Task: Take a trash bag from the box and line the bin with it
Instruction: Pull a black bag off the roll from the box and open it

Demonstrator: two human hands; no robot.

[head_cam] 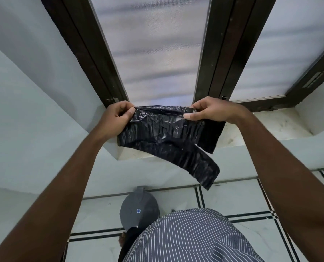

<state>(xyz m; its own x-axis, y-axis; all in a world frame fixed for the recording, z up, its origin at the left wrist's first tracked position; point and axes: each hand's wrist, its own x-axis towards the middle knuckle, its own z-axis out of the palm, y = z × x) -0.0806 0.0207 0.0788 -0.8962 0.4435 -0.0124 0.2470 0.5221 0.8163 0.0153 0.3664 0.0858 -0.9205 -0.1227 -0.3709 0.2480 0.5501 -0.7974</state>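
Note:
A black trash bag point(167, 135), still partly folded, hangs stretched between my two hands at chest height in front of a window. My left hand point(117, 118) pinches its top left corner with thumb and fingers. At the top right corner my right hand point(210, 110) pinches the bag the same way. A folded flap of the bag droops down to the right. On the floor below stands a grey round bin point(138, 210) with its lid down, partly hidden by my striped shirt. No bag box is in view.
A dark-framed window point(151, 53) with frosted panes fills the wall ahead, above a pale stone sill point(270, 127). The floor is white tile with black lines point(238, 197). A white wall point(25, 110) runs along the left.

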